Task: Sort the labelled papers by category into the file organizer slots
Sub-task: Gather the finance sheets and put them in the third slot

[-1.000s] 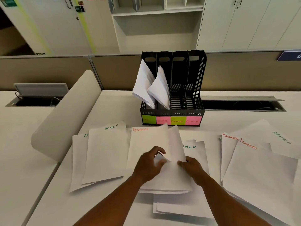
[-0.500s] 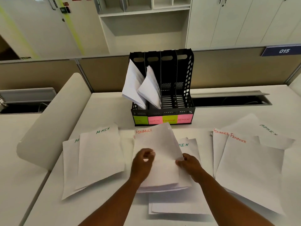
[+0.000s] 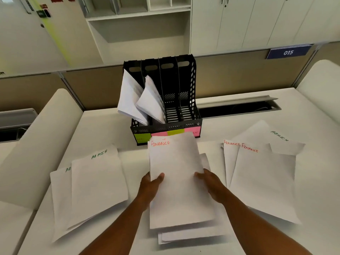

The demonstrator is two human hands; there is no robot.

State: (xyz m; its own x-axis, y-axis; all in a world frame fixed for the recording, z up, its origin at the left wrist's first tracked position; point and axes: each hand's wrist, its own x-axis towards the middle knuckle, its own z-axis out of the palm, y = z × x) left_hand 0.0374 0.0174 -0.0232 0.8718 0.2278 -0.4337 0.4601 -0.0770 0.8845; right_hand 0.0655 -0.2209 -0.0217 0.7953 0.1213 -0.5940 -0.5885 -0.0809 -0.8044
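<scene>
A small stack of FINANCE papers is lifted off the desk in front of me. My left hand grips its left edge and my right hand grips its right edge. Behind it stands the black file organizer with four slots and coloured labels along its base. Its two left slots hold leaning papers; the two right slots look empty. ADMIN papers lie at the left. More FINANCE papers and an ADMIN sheet lie at the right. Other sheets lie under the lifted stack.
A white curved divider rises at the left of the desk and another at the far right. An open cable tray runs behind the organizer. A brown partition closes off the back.
Both hands have gathered the FINANCE sheets and raised them off the desk toward the organizer. The camera has shifted to the right.
</scene>
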